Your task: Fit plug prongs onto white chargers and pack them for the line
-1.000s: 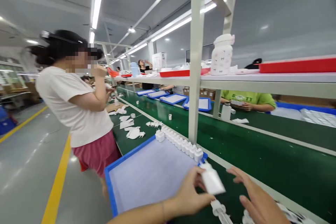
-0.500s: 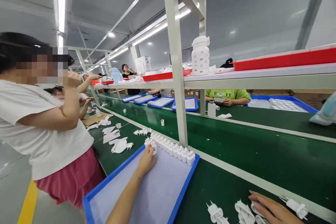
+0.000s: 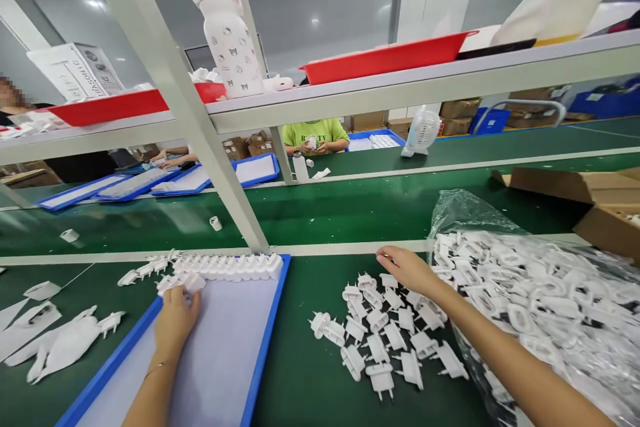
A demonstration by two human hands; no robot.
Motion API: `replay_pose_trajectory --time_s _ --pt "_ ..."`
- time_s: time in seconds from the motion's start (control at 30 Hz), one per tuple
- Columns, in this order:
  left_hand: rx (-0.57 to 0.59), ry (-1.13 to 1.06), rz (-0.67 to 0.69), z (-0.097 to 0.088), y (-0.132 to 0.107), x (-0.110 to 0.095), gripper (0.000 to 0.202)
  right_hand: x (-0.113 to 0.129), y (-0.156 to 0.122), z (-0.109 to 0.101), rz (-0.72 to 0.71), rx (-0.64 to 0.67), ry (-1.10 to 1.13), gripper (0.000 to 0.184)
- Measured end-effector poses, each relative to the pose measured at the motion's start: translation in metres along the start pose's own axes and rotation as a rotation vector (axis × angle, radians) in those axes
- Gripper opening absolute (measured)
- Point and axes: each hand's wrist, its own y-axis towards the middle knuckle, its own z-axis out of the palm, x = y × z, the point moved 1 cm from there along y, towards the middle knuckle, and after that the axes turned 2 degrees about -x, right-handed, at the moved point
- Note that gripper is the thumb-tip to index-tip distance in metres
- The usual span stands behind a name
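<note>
At the far left corner of a blue-rimmed tray, my left hand is closed around a white plug charger. Just behind it stands a row of white plug chargers along the tray's far edge. My right hand reaches over the far side of a pile of white two-pin plug parts on the green bench. Its fingers are stretched out to the left, close together; I see nothing held in them, though their undersides are hidden.
A clear plastic bag full of white parts lies at the right, beside an open cardboard box. White scraps lie left of the tray. A post holds a shelf carrying a bottle and red trays. A person in green works opposite.
The view has swung right, bringing the plug pile and bag into sight. My left hand stays at the charger in the tray corner. My right hand now reaches beyond the loose plug parts.
</note>
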Motion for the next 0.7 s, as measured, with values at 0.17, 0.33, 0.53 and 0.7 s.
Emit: replay_pose_trajectory --time_s 0.17,0.33,0.53,0.7 --pt "-0.043 -0.158 0.120 -0.026 -0.022 -0.012 0.025 0.028 0.005 0.038 0.019 0.064 -0.228 0.045" --pt "0.102 -0.265 0.365 -0.053 -0.060 -0.045 0.019 0.057 0.016 0.060 -0.002 0.173 -0.360 0.034" --pt "0.220 -0.408 0.643 -0.086 -0.098 -0.114 0.023 0.053 0.012 0.052 -0.034 0.176 -0.269 0.030" --pt "0.326 -0.552 0.856 -0.099 -0.115 -0.170 0.023 0.038 -0.003 0.036 -0.005 0.192 -0.153 0.024"
